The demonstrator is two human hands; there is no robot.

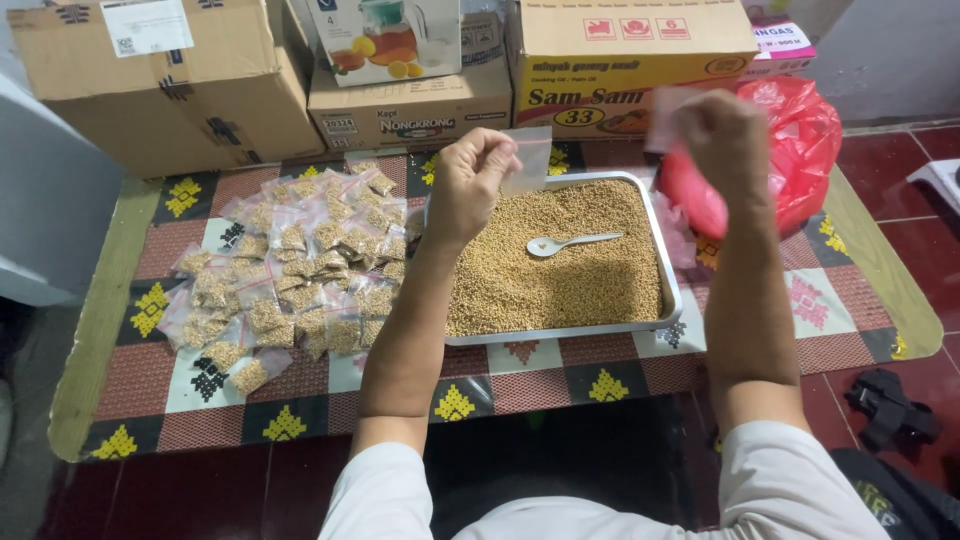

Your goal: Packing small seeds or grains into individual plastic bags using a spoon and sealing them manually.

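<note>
Here the left hand (470,185) pinches a small clear bag (528,158) with closed fingers, right above the tray (668,290) of seeds. The right hand (722,125) grips more bags, blurry. The spoon (570,243) lies sideways just below, between both hands.

- The person's left hand (468,185) and right hand (722,135) are bare, with no gloves, rings or wristbands in sight.
- Both forearms are uncovered from wrist to above the elbow, long and lean in the head camera's view.
- Short sleeves of a plain white shirt (775,480) end just above each elbow, their hems loose and softly rounded.
- The white cloth shows light folds at both shoulders and across the chest at the bottom edge of the frame.
- No print, stripe or pocket shows on the visible part of the shirt.
- The rest of the body lies outside the frame.
</note>
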